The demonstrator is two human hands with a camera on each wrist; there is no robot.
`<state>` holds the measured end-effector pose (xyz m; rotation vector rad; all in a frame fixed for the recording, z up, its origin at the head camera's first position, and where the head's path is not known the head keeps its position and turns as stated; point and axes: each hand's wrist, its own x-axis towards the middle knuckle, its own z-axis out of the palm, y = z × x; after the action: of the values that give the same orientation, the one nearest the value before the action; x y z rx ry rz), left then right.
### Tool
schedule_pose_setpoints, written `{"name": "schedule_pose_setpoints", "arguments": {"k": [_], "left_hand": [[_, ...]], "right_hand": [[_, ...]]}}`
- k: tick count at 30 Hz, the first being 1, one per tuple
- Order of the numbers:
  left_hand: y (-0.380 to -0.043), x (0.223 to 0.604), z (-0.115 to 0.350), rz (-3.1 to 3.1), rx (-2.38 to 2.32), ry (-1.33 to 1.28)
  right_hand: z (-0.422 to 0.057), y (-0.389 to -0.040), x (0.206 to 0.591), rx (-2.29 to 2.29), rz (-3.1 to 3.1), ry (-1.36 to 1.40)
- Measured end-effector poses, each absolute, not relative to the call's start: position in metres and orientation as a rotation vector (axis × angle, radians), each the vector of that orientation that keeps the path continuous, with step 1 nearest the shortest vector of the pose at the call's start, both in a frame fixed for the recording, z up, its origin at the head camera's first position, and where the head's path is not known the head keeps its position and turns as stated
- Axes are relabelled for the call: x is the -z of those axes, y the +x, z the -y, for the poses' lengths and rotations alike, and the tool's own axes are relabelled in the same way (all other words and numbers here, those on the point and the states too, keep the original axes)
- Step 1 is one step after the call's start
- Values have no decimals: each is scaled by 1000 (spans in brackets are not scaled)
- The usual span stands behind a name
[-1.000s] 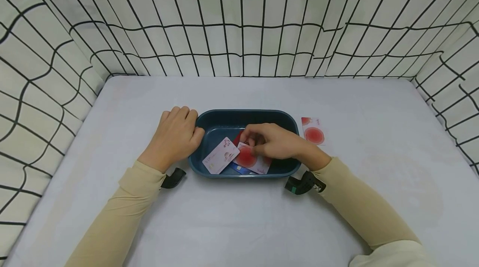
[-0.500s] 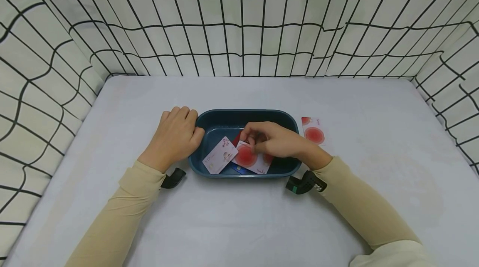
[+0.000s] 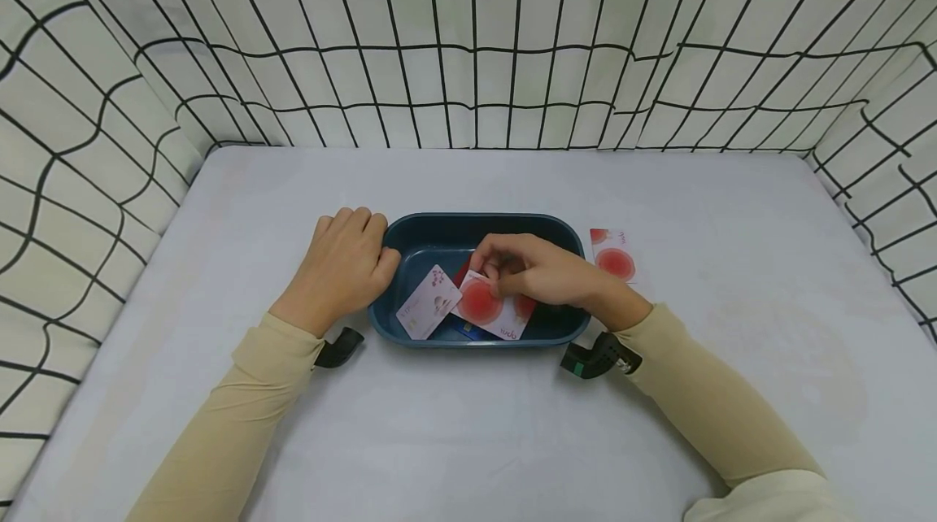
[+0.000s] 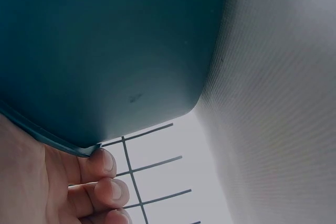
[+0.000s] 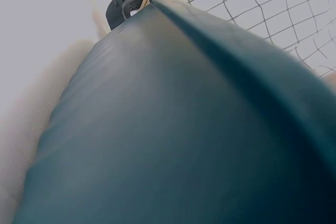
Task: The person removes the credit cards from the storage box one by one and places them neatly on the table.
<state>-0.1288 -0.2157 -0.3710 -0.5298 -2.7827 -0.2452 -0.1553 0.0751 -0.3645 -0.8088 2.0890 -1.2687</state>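
My left hand (image 3: pixel 344 262) grips the left end of a dark teal plastic tray (image 3: pixel 483 218); the left wrist view shows its curled fingers (image 4: pixel 111 191) at the tray's rim (image 4: pixel 68 148). Inside the tray, my right hand (image 3: pixel 542 268) pinches the upper edge of a white card with red circles (image 3: pixel 481 301) between thumb and fingertips. To its left, a pale card with small pink flowers (image 3: pixel 426 304) lies tilted. Parts of a red card (image 3: pixel 461 271) and a blue card (image 3: pixel 470 331) show from under the others. The right wrist view is filled by the tray's outer wall (image 5: pixel 157 108), hiding the hand.
Just right of the tray, another white card with red circles (image 3: pixel 613 260) lies on the white tabletop (image 3: pixel 468 432). A white wall with a black grid (image 3: pixel 476 50) encloses the back and both sides. Black wrist cameras (image 3: pixel 340 348) hang close to the tray's front.
My right hand has shifted slightly up, and the red-circled card has moved a little up and left with it. The pale card has slid slightly left. My left hand stays in place.
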Motion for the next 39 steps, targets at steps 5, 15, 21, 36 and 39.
{"name": "schedule_pose_setpoints", "arguments": {"k": [5, 15, 21, 36, 39], "left_hand": [[-129, 370, 215, 2786, 245, -530], [-128, 370, 215, 2780, 244, -531], [-129, 370, 215, 2780, 245, -532], [-129, 370, 216, 2786, 239, -533], [-129, 370, 216, 2789, 241, -534]], "right_hand": [[-76, -156, 364, 1302, -2072, -815], [-77, -156, 363, 1365, -2078, -797], [-78, -156, 362, 1451, -2033, -752], [-78, -158, 362, 1527, -1956, -707], [-78, -158, 362, 1527, -1959, -699]]}}
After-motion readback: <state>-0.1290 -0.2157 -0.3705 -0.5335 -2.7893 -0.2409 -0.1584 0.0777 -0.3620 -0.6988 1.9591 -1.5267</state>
